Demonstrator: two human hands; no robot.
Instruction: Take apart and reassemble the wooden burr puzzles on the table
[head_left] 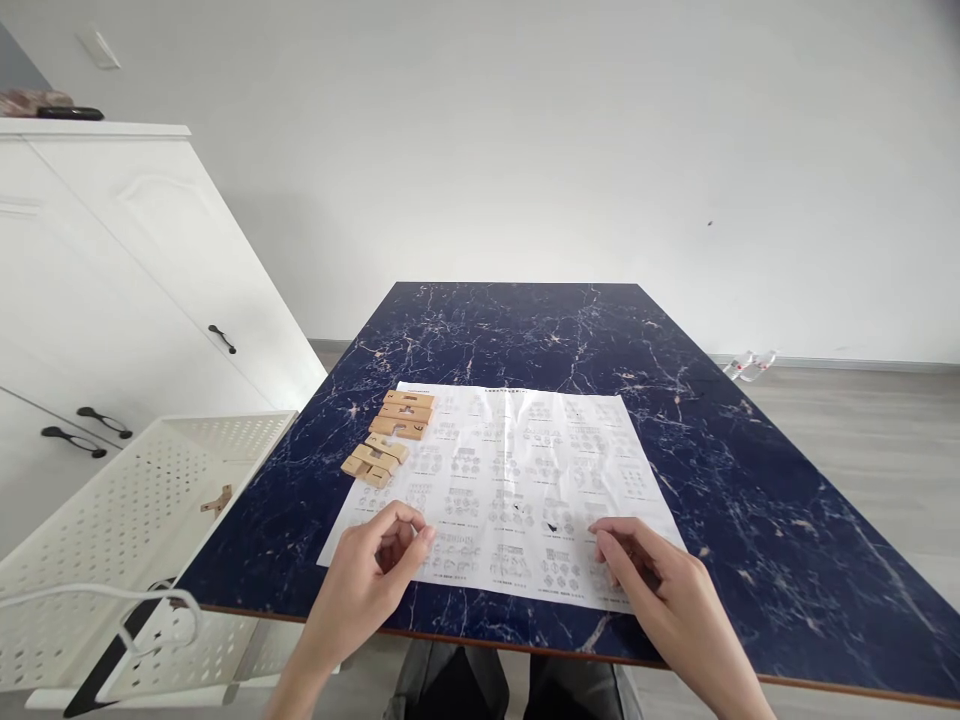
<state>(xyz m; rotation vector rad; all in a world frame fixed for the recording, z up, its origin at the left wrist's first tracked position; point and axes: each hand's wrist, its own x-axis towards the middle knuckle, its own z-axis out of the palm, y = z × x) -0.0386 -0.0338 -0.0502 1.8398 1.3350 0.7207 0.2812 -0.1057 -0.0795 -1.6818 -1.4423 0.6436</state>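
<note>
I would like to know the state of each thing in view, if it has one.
Left hand: half-curled, nothing visibly held.
Right hand: half-curled, nothing visibly held.
Paper sheet: unfolded, creased.
Wooden pieces: lying flat, two clusters.
Cabinet doors: shut.
White perforated tray: uncovered.

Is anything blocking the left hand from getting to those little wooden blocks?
Nothing visible stands between the left hand and the wooden blocks. Only the flat, creased paper sheet shows there, and it doesn't rise up between them.
</note>
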